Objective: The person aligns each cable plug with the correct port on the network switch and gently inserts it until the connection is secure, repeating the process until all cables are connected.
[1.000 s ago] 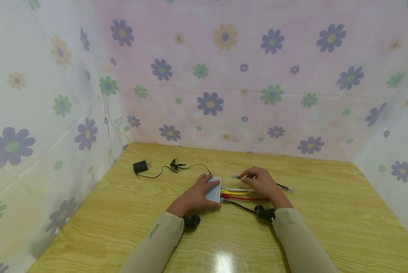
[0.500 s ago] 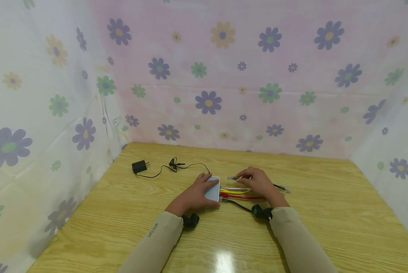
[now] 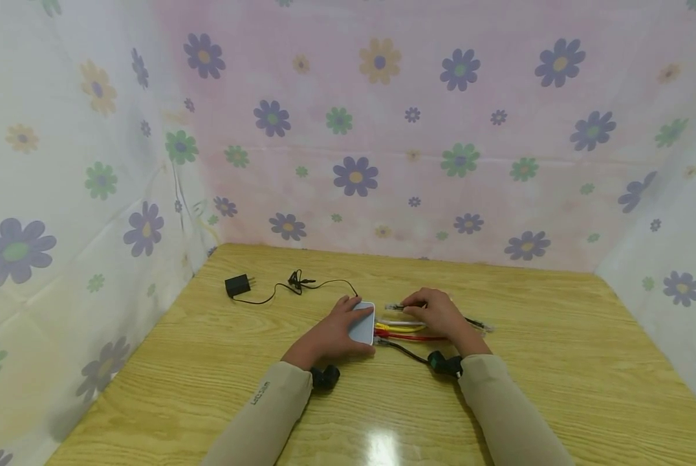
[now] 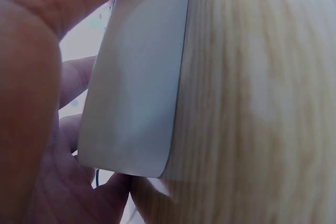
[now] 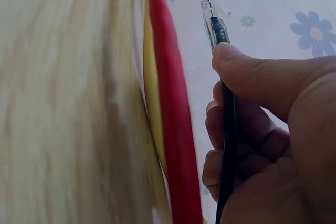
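My left hand (image 3: 333, 329) grips a small white network switch (image 3: 362, 329) on the table, thumb on the near side and fingers around the far side. In the left wrist view, one smooth side of the switch (image 4: 136, 82) shows between thumb and fingers. My right hand (image 3: 441, 317) pinches a black Ethernet cable (image 5: 229, 124) between thumb and fingers, just behind its clear plug (image 5: 206, 6). That plug points at the switch's right side, a short gap away. White (image 3: 400, 322), yellow (image 3: 407, 329) and red (image 3: 414, 337) cables and another black cable (image 3: 406, 351) run from that side.
A black power adapter (image 3: 237, 285) lies at the back left, its thin cord (image 3: 266, 301) bunched midway and running to the switch. Beyond my right hand, a clear cable plug (image 3: 487, 328) rests on the wooden table (image 3: 557, 349). Flowered cloth (image 3: 394, 129) encloses the back and sides.
My right hand has shifted left with the black Ethernet cable, then dropped slightly, bringing its plug nearer the switch. My left hand keeps its grip and stays in place.
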The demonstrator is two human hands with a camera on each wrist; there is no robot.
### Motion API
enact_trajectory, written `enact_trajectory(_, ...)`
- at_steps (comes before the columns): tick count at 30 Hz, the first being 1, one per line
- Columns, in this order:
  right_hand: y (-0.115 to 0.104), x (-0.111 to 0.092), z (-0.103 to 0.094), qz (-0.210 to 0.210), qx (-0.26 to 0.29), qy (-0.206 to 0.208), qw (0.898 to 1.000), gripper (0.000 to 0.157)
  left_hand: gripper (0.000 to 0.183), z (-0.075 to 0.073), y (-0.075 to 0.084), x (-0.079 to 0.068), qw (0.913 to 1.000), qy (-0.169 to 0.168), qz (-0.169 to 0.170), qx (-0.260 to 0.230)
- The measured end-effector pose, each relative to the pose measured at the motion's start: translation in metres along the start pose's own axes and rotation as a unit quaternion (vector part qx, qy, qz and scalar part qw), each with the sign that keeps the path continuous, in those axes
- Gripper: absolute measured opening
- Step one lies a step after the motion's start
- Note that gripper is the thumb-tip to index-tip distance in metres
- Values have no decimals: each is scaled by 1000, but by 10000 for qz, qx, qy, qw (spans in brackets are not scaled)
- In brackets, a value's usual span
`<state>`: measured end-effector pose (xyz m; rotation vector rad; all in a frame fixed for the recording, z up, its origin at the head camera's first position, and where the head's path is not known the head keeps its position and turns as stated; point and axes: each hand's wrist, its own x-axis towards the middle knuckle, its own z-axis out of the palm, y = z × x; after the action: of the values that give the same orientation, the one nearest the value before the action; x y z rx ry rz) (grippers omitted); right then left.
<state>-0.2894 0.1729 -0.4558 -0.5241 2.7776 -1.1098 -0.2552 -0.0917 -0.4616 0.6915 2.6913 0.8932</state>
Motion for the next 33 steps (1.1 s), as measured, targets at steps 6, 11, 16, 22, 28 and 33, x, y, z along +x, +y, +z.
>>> enact_trajectory(6,-4,0,3,-57,140,-53,9999,17,86,0,-1,0,10000,18,-4,-24)
enact_trajectory(11,-7,0,6,-80,93,-43,9999,15,86,1,-2,-1,10000,35,-37,-54)
enact_trajectory(16,-6,3,9,-14,88,-73,9999,11,85,2,-4,-3,10000,60,-46,-64)
enact_trajectory(22,-4,4,12,41,57,-107,9999,7,85,2,-4,-4,9999,52,-34,-89)
enact_trajectory(28,-4,5,12,-55,25,-143,9999,7,84,0,-2,-4,9999,38,-22,-142)
enact_trajectory(33,-4,5,9,-72,24,-232,9997,7,85,1,-1,-1,9999,40,21,-99)
